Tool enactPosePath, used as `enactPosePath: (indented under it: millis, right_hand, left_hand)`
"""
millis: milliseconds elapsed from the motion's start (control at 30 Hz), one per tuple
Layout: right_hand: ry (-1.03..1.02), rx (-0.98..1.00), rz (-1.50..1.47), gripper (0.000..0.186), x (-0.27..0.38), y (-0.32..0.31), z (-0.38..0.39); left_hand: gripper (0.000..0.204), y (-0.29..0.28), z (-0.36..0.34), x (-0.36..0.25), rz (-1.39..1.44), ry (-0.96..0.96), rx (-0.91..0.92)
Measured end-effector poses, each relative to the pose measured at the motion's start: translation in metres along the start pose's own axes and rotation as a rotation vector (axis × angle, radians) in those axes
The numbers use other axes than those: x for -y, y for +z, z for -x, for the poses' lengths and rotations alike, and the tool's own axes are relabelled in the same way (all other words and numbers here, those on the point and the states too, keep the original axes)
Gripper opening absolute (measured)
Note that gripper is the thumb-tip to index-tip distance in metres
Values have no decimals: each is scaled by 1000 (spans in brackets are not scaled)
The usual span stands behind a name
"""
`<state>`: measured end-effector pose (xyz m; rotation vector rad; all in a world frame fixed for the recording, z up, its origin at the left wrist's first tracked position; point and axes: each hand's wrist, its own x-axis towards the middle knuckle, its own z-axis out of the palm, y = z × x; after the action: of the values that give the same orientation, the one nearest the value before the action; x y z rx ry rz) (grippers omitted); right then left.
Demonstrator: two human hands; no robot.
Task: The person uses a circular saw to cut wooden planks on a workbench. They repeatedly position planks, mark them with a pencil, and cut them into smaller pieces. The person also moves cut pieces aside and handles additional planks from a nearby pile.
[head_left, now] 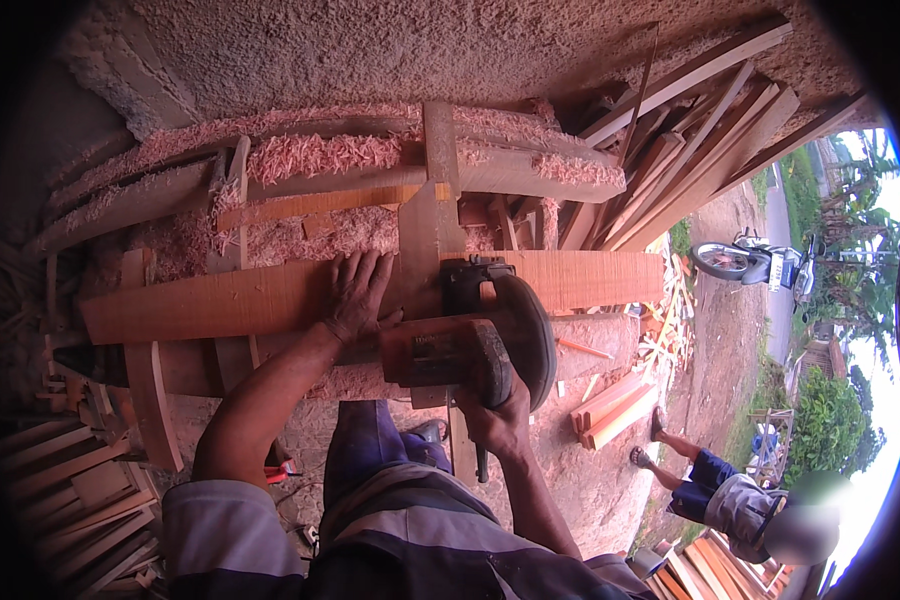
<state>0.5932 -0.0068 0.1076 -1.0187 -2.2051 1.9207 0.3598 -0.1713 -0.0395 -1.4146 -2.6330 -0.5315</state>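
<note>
A long reddish wooden board (pixel 205 300) lies across the bench in front of me. My left hand (pixel 358 292) presses flat on it, fingers spread, close to a light wooden crosspiece (pixel 420 232). In my right hand (pixel 498 412) is the rear handle of a circular saw (pixel 432 352). The saw rests over the board just right of my left hand, with its round dark guard on the right side. The saw's body hides its blade and the contact with the wood, so whether it is cutting cannot be told.
Pink shavings (pixel 325 158) cover the bench's far beams. Planks lean at the far right (pixel 685 165), and a lumber stack (pixel 70 480) stands at lower left. Cut boards (pixel 615 410) lie on the ground at right. Another person (pixel 735 500) and a motorcycle (pixel 760 265) are farther right.
</note>
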Motion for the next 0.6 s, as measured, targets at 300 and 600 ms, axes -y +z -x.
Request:
enactPosePath:
  millis: [300, 600]
  right_hand:
    - [-87, 17, -81, 34, 5, 5, -30]
    - [-52, 23, -58, 37, 25, 7, -56]
  left_hand:
    - [82, -18, -6, -9, 2, 3, 6]
    - [98, -45, -12, -14, -55, 19, 160]
